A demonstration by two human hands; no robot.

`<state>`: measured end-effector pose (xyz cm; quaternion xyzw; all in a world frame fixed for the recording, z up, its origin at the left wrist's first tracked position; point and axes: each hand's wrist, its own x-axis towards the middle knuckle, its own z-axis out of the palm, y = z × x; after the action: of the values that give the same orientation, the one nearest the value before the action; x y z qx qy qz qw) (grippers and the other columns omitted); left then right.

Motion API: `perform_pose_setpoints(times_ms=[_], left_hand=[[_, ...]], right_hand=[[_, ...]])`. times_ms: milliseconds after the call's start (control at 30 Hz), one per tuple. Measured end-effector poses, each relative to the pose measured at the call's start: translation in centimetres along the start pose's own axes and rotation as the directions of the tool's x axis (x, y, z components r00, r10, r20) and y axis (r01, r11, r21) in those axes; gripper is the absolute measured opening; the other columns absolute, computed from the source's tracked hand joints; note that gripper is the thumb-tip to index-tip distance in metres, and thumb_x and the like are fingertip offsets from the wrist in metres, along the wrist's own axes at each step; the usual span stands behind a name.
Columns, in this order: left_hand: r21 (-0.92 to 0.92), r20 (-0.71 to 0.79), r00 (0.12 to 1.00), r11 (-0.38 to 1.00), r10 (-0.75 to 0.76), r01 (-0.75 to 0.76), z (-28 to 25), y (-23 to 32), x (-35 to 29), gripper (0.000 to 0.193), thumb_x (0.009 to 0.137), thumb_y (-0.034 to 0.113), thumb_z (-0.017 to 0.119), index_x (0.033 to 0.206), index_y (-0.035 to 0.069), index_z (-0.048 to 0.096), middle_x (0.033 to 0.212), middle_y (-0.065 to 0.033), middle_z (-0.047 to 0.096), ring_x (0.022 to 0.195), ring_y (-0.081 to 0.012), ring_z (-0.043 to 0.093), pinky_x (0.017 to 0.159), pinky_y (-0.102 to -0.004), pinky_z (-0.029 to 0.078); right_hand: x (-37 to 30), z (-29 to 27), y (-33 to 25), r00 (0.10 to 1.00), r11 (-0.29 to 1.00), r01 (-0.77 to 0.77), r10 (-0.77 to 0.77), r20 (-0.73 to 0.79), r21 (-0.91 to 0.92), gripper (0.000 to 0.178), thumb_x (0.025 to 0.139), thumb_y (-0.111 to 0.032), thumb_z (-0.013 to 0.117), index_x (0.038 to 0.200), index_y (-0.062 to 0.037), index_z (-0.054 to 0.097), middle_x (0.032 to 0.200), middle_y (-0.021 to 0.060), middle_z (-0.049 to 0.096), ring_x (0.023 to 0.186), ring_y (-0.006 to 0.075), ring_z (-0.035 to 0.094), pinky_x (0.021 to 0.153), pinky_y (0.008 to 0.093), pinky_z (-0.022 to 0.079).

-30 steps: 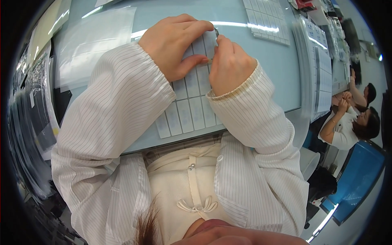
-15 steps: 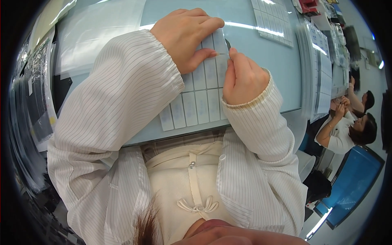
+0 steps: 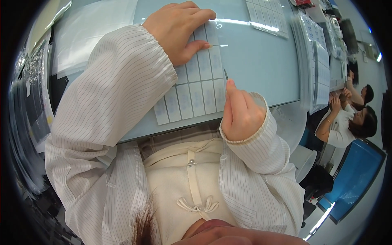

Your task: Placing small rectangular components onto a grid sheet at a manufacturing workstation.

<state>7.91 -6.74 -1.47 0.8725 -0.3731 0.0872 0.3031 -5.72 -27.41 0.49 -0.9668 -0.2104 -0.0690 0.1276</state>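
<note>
A sheet of pale, rounded rectangular labels (image 3: 197, 98) lies on the glass-topped table in front of me. My left hand (image 3: 175, 32) rests on its upper part, fingers stretched out and thumb apart, covering some of the labels. Beside the sheet's right edge, my right hand (image 3: 241, 116) pinches a thin, dark, pointed blade (image 3: 225, 74). Its tip points away from me along that edge, near the lower row. Most of the blade's handle is hidden in my fingers.
Another label sheet (image 3: 267, 18) lies at the far right. Clear plastic sheeting (image 3: 94, 36) covers the table's left. Stacked packs of sheets (image 3: 312, 61) stand by the right edge. A pale bin (image 3: 304, 163) is below. Two people sit farther right.
My right hand has come toward me along the sheet's right edge with the blade. My left hand stays pressed on the sheet. The whole view has shifted slightly.
</note>
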Motion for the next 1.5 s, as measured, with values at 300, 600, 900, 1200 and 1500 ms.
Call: perform_pose_setpoints(times_ms=[300, 600, 900, 1200, 1500], left_hand=[[0.016, 0.156, 0.979, 0.992, -0.127, 0.126, -0.3, 0.0, 0.4, 0.050, 0.080, 0.019, 0.076, 0.122, -0.002, 0.058, 0.114, -0.0224, 0.065, 0.113, -0.0370, 0.060, 0.101, -0.0424, 0.046], [0.041, 0.115, 0.976, 0.983, -0.185, 0.181, -0.3, 0.2, 0.4, 0.050, 0.080, 0.018, 0.077, 0.123, -0.001, 0.059, 0.115, -0.0219, 0.065, 0.114, -0.0374, 0.059, 0.102, -0.0425, 0.046], [0.125, -0.012, 0.985, 0.977, -0.174, 0.174, 1.7, -1.0, -0.2, 0.050, 0.088, 0.022, 0.077, 0.134, 0.015, 0.059, 0.132, -0.0104, 0.063, 0.123, -0.0301, 0.059, 0.107, -0.0406, 0.047], [-0.053, -0.108, 0.949, 0.955, -0.296, 0.292, 2.8, -1.9, 1.5, 0.046, 0.085, 0.015, 0.080, 0.128, 0.011, 0.064, 0.099, -0.0052, 0.067, 0.086, -0.0212, 0.060, 0.080, -0.0340, 0.051], [-0.026, -0.111, 0.982, 0.989, -0.150, 0.148, 4.0, -4.8, 3.5, 0.010, 0.088, 0.005, 0.071, 0.098, 0.006, 0.073, 0.088, -0.0087, 0.066, 0.081, -0.0256, 0.065, 0.076, -0.0373, 0.053]], right_hand=[[-4.1, -1.7, -0.8, 0.997, 0.999, -0.031, 0.030, 0.073, 0.020, 0.027, 0.086, 0.008, 0.065, 0.113, 0.0099, 0.065, 0.062, 0.0114, 0.052, 0.044, 0.0244, 0.051, 0.041, 0.0341, 0.041], [-6.7, -3.5, -0.9, 0.991, 0.993, -0.072, 0.060, 0.123, 0.093, 0.029, 0.084, 0.010, 0.064, 0.113, 0.0084, 0.066, 0.067, 0.0121, 0.058, 0.048, 0.0255, 0.056, 0.043, 0.0338, 0.043], [-2.0, -1.2, 6.6, 0.930, 0.964, -0.256, 0.225, -0.292, -0.074, 0.029, 0.084, -0.007, 0.077, 0.113, -0.0054, 0.074, 0.072, 0.0072, 0.064, 0.056, 0.0162, 0.058, 0.050, 0.0292, 0.046], [0.1, 2.9, 4.7, 0.934, 0.946, 0.250, -0.180, -0.307, 0.207, 0.036, 0.078, -0.020, 0.081, 0.111, -0.0082, 0.074, 0.122, 0.0106, 0.067, 0.116, 0.0337, 0.059, 0.101, 0.0442, 0.044], [0.4, 4.6, 2.1, 0.891, 0.877, 0.438, -0.394, -0.227, 0.199, 0.029, 0.082, -0.026, 0.076, 0.101, -0.0037, 0.075, 0.118, 0.0078, 0.072, 0.117, 0.0264, 0.063, 0.104, 0.0478, 0.042]])
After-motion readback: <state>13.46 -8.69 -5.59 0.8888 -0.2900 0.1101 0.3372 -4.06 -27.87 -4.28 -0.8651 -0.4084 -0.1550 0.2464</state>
